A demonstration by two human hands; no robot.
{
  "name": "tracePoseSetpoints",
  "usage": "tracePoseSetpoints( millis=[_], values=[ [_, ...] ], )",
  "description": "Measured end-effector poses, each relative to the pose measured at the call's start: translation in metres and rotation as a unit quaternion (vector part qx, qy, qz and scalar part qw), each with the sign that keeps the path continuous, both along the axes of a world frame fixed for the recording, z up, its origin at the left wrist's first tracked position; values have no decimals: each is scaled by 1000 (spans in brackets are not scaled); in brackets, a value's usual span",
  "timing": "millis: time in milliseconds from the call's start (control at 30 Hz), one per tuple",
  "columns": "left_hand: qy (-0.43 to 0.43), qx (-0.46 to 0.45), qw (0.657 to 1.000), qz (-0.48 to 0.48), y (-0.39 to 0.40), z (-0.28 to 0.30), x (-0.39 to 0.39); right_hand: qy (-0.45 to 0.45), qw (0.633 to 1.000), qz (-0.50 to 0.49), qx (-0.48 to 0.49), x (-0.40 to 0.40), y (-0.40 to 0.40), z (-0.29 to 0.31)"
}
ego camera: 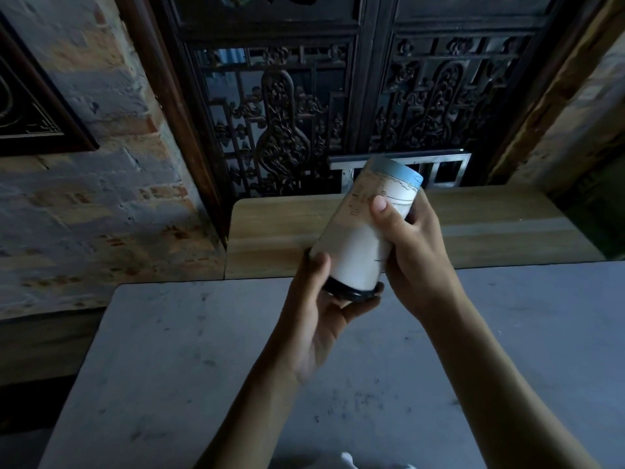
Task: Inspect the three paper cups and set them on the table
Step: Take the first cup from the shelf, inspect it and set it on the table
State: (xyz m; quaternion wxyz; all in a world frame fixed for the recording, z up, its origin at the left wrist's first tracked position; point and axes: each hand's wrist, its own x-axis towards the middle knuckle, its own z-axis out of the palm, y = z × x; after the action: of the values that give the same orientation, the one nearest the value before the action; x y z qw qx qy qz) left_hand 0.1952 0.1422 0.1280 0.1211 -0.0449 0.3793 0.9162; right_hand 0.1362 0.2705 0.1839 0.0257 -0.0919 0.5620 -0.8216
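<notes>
A white paper cup (358, 247) with a black lid at its near end and a blue band at its far end is held tilted in the air above the grey table (189, 360). My left hand (324, 309) cups the black lidded end from below, thumb on the white wall. My right hand (411, 247) grips the cup's side near the blue band, thumb across the printed part. Whether this is a single cup or a nested stack cannot be told. No other cup is in view.
Beyond the grey table stands a wooden bench or table (490, 228) against a dark carved wooden screen (338, 106). A brick wall (101, 184) with a dark framed panel (30, 106) runs along the left. Something white (348, 460) shows at the bottom edge.
</notes>
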Motion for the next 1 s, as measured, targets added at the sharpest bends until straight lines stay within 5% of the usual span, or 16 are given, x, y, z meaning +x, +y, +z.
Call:
tracePoseSetpoints(
  millis=[167, 400, 633, 800, 1000],
  values=[
    [-63, 57, 993, -84, -7, -1, -1, 1, 999, 37, -5, -3, 4, 1],
    [6, -37, 999, 18, 2, -2, -4, -12, 1000, -8, -11, -1, -2, -3],
    [-21, -40, 999, 26, 0, 1, -4, -29, 999, -34, 7, -3, -5, -15],
    [-48, -89, 992, 81, 0, -6, -9, 16, 991, -67, 116, -5, -5, -36],
    [-26, -130, 985, 111, -10, -17, -12, 143, 916, -153, 342, -11, -6, -43]
  ],
)
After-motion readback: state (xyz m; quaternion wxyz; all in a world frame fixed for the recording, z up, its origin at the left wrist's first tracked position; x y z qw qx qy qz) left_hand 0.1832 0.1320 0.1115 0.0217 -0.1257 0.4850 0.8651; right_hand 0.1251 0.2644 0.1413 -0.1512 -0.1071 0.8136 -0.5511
